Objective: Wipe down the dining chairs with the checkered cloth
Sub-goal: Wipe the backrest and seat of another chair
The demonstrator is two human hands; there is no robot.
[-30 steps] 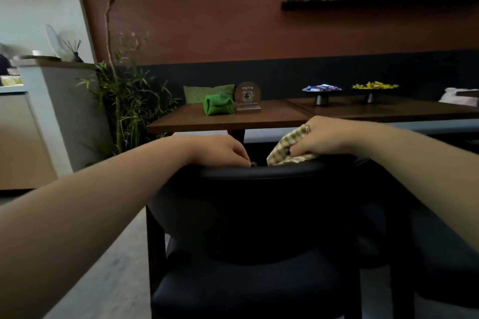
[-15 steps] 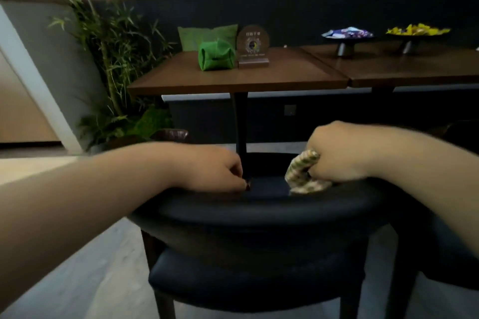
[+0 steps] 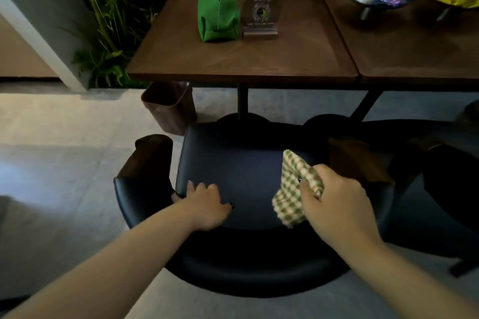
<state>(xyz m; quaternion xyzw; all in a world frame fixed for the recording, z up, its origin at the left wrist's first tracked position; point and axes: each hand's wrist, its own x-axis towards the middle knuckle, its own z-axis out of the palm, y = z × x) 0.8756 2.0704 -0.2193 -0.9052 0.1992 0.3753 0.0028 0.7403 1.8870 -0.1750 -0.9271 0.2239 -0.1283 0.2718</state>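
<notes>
A dark padded dining chair (image 3: 233,163) with a curved backrest and wooden arm ends stands right below me, facing the table. My right hand (image 3: 334,204) grips the green and cream checkered cloth (image 3: 291,191) and holds it against the right side of the seat. My left hand (image 3: 204,202) rests on the left rear part of the seat, fingers spread forward. A second dark chair (image 3: 445,176) stands close on the right, partly cut off.
A brown wooden table (image 3: 241,59) ahead carries a green pouch (image 3: 217,19) and a round sign on a stand (image 3: 260,14). A second table (image 3: 414,54) holds two dishes of wrapped sweets. A brown bin (image 3: 168,106) and plants (image 3: 116,21) stand at the left.
The view has tipped down from the backrest to the seat. Both hands moved off the backrest top onto the seat, the right one carrying the cloth along.
</notes>
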